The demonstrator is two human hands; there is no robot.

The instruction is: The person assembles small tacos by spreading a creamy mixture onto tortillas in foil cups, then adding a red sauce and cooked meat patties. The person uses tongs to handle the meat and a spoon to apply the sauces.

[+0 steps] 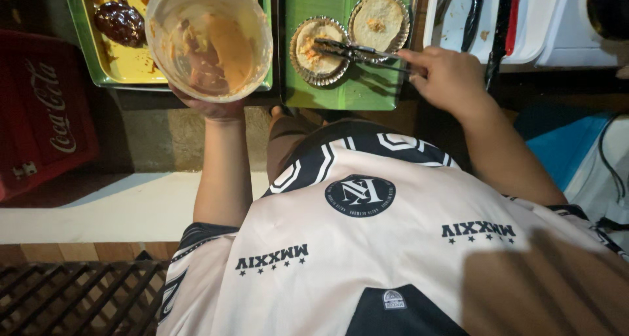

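My left hand [211, 105] grips a clear plastic container [209, 38] from below; orange-brown sauce is smeared inside it. My right hand [445, 77] is closed on metal tongs [350, 51]. The tong tips rest over a round foil cup [320, 51] filled with a pale food and an orange topping. A second filled foil cup [379, 23] sits just behind it. Both cups stand on a green tray [357, 93].
A second green tray [121, 64] at the left holds dark glazed pieces in yellow sauce. A red crate [42, 107] stands at the far left. White trays with utensils [524, 21] lie at the right. A dark slatted grate [78, 297] is at the lower left.
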